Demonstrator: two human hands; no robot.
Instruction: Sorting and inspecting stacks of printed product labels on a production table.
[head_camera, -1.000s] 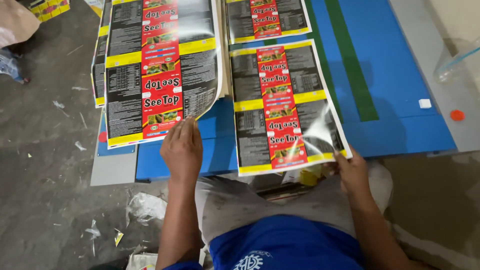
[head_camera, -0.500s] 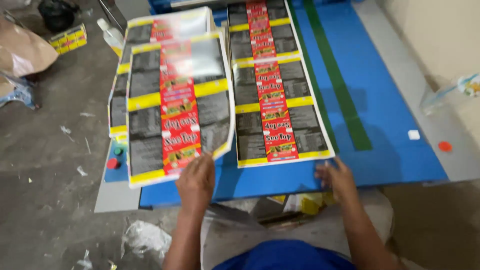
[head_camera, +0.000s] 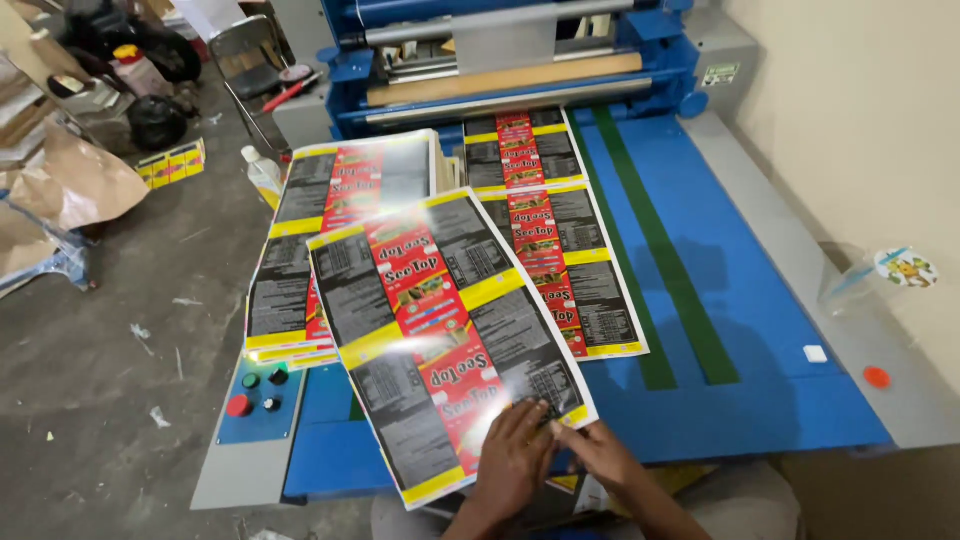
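Your left hand (head_camera: 512, 462) and right hand (head_camera: 600, 458) both pinch the glossy printed sheet (head_camera: 440, 330): black panels, yellow bands, red centre strip, lying skewed.

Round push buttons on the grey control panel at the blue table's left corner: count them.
4 round push buttons, all on the grey control panel: green, black, large red, small black. The glossy printed sheet above could hide others.

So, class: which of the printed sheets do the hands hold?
The glossy sheet lying askew on top, nearest the camera; both hands grip its near corner. The others lie flat, untouched.
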